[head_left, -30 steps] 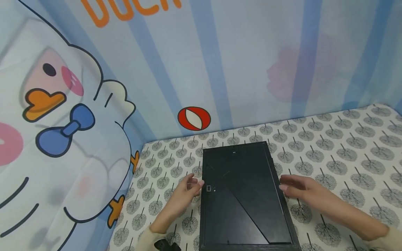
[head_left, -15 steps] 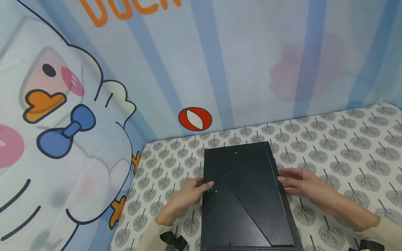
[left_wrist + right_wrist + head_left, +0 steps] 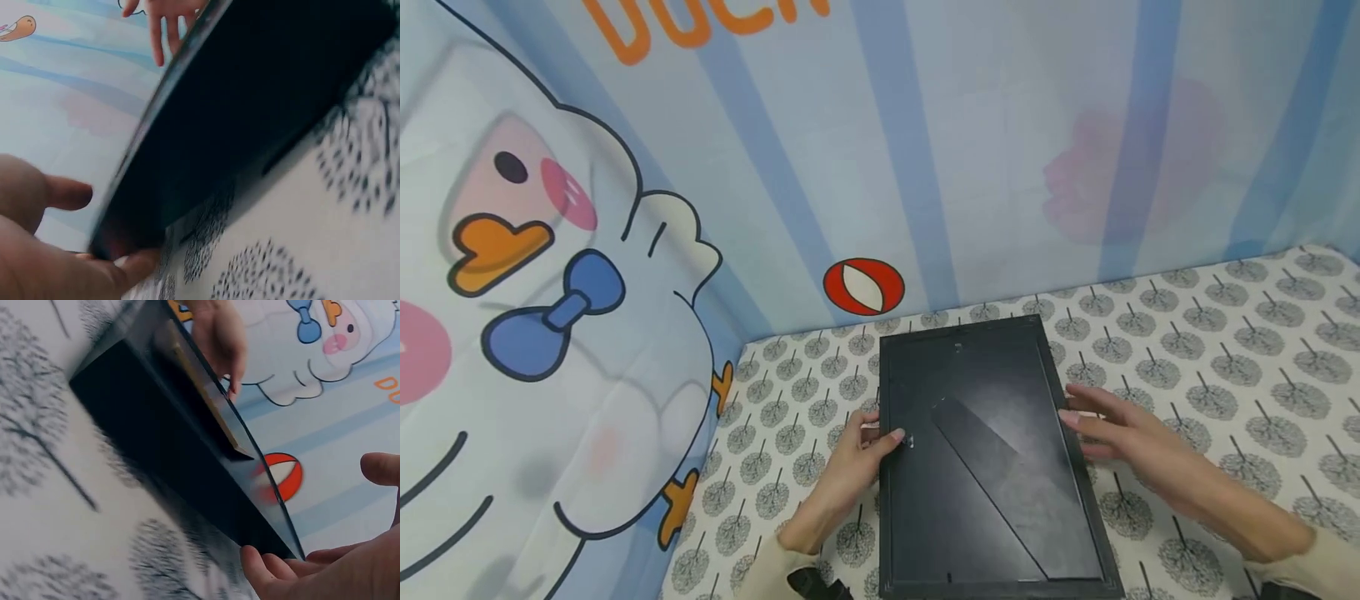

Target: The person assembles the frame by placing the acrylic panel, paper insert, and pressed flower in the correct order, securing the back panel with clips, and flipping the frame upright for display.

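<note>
A black picture frame (image 3: pixel 992 483) lies back side up between my hands, its stand leg (image 3: pixel 981 429) folded along the backing. At its left edge my left hand (image 3: pixel 846 471) holds on, thumb over the back and fingers beneath the rim. My right hand (image 3: pixel 1138 437) holds the opposite edge, fingertips tucked under it. Seen from the left wrist, the frame (image 3: pixel 206 119) is raised off the cloth on that side. In the right wrist view, the stand leg (image 3: pixel 209 403) stands slightly away from the backing, and fingers (image 3: pixel 265 569) support the frame's lower edge.
White cloth with a grey tree print (image 3: pixel 1225 367) covers the table. Behind it rises a blue striped backdrop (image 3: pixel 1000 167) with a printed red and white ball (image 3: pixel 863 286); a large printed duck (image 3: pixel 647 433) fills the left side.
Both hands have come in to the frame's edges and taken hold of it. The frame's far edge has risen slightly, and light now shines across its back.
</note>
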Action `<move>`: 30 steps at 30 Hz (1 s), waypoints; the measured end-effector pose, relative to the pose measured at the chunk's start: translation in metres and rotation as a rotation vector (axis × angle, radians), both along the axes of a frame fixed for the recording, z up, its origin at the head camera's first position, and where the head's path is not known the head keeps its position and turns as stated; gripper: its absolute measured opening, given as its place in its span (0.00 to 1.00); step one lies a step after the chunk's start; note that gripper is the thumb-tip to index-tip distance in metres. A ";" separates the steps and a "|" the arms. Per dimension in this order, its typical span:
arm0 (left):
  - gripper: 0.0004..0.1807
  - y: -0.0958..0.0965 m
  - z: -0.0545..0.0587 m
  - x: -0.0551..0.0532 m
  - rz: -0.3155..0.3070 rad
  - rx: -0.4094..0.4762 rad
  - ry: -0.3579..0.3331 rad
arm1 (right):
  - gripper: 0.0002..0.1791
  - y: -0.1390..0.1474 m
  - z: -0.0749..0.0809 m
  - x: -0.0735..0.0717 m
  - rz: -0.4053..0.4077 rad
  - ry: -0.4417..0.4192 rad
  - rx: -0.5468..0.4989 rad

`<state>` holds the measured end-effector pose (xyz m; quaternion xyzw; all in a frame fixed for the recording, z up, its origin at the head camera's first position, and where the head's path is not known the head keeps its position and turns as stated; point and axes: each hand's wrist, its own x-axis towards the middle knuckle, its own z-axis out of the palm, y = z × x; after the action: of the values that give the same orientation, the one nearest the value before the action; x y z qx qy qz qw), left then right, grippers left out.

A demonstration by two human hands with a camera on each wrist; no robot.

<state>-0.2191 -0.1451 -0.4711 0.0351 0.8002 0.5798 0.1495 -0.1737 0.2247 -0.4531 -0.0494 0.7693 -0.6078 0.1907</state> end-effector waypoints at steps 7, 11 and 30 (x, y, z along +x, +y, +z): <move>0.28 0.010 0.011 -0.011 0.131 0.179 0.056 | 0.40 0.006 0.020 -0.001 -0.011 0.141 0.040; 0.27 0.018 0.020 -0.019 0.179 0.225 0.097 | 0.39 0.003 0.031 0.001 -0.024 0.188 0.076; 0.23 0.032 0.049 -0.023 0.030 0.590 0.508 | 0.32 -0.058 0.031 0.016 -0.263 0.989 0.335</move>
<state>-0.2425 -0.1133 -0.4224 0.2072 0.6108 0.7601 -0.0783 -0.1573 0.1663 -0.4222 -0.2022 0.8533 -0.3997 -0.2668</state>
